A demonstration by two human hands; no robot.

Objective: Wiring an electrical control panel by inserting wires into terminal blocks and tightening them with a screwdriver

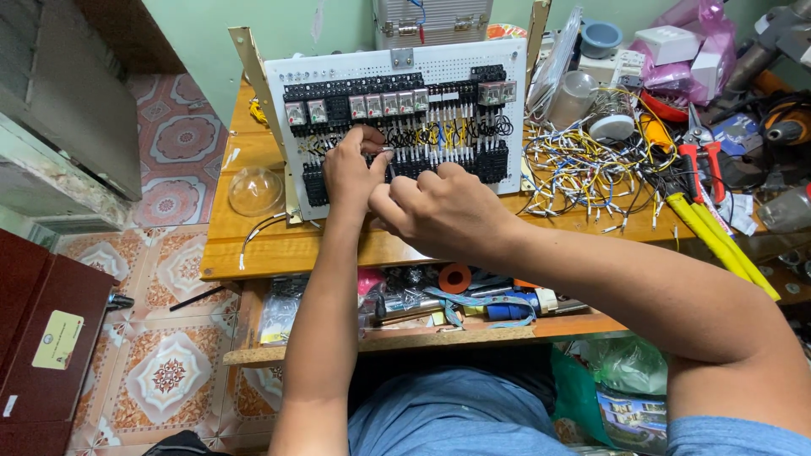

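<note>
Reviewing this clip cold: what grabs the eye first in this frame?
First, the white perforated panel propped upright on the wooden table, packed with black terminal blocks and clear relays. Both hands meet at its lower left: the left hand pinches at the wiring, the right hand close beside it. To the right lies a tangle of yellow and white wires, with long yellow-handled cutters by the table edge.

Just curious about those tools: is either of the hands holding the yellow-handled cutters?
No, the yellow-handled cutters lie on the table's right side while both hands work at the white panel.
</note>
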